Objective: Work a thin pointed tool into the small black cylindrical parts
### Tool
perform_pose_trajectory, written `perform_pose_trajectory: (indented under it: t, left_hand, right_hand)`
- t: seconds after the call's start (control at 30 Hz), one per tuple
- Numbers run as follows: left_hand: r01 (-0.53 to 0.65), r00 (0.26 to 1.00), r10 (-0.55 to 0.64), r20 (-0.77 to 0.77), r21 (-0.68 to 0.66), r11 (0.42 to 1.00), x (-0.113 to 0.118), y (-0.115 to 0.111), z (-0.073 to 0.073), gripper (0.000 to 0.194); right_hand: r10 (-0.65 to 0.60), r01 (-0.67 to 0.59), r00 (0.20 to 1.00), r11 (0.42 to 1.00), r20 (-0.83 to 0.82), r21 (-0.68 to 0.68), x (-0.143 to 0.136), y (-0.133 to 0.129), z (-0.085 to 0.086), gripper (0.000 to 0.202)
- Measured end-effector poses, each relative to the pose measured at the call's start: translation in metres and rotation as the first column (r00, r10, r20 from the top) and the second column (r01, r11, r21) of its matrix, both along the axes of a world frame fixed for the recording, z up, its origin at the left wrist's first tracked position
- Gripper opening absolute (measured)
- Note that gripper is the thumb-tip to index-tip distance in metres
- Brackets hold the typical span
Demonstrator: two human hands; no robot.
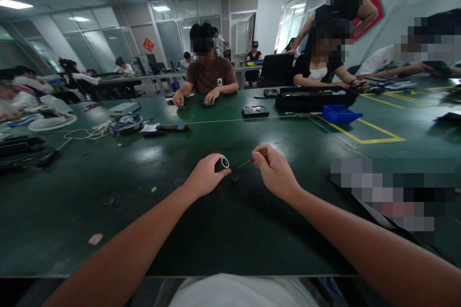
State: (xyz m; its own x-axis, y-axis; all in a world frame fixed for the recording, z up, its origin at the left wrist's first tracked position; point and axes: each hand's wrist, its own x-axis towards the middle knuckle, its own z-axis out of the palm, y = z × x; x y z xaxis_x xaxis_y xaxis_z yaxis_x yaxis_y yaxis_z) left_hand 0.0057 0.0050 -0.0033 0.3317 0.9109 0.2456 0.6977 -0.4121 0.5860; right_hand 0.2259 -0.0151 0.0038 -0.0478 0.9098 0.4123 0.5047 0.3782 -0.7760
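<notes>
My left hand point(206, 175) is closed around a small black cylindrical part point(222, 164) with a pale ring at its open end, which faces right. My right hand point(273, 169) pinches a thin screwdriver point(246, 162) with a red handle; its metal tip points left toward the cylinder's open end, a short gap away. Both hands hover just above the dark green table point(180, 211), near its middle. A tiny dark piece point(235, 179) lies on the table below the tool's tip.
Across the table a person in a brown shirt point(209, 76) works with small parts. A hard drive point(255, 112), a long black device point(313, 97) and a blue tray point(340, 114) lie beyond. Cables and a white fan point(52, 122) sit at left. Other people sit around.
</notes>
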Motion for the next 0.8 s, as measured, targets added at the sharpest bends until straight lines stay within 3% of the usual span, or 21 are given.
perform_pose_trajectory:
  t: [0.13,0.23,0.4,0.57,0.8]
  left_hand:
    - [-0.003,0.997,0.008,0.075,-0.058,0.998,-0.001,-0.003,0.004,0.036]
    - [0.012,0.997,-0.005,0.081,-0.089,0.996,-0.001,-0.007,0.01,0.031]
    - [0.087,0.995,-0.093,-0.041,-0.119,0.989,0.007,-0.016,0.018,0.026]
    - [0.14,0.966,-0.146,-0.215,-0.043,0.989,0.017,-0.021,0.007,0.026]
    - [0.236,0.92,-0.23,-0.317,-0.023,0.972,0.017,-0.017,-0.005,0.032]
  right_hand:
    - [0.005,-0.005,1.0,0.999,0.006,-0.034,0.0,-0.003,0.003,0.018]
    - [0.003,-0.003,1.0,1.0,-0.005,-0.029,0.0,-0.003,0.002,0.018]
    - [-0.001,0.001,1.0,1.0,-0.009,-0.008,0.0,-0.001,0.0,0.019]
    - [-0.005,0.005,1.0,1.0,0.001,-0.013,0.0,-0.001,0.0,0.018]
    - [0.0,0.0,1.0,1.0,-0.002,-0.01,-0.001,-0.002,0.001,0.016]
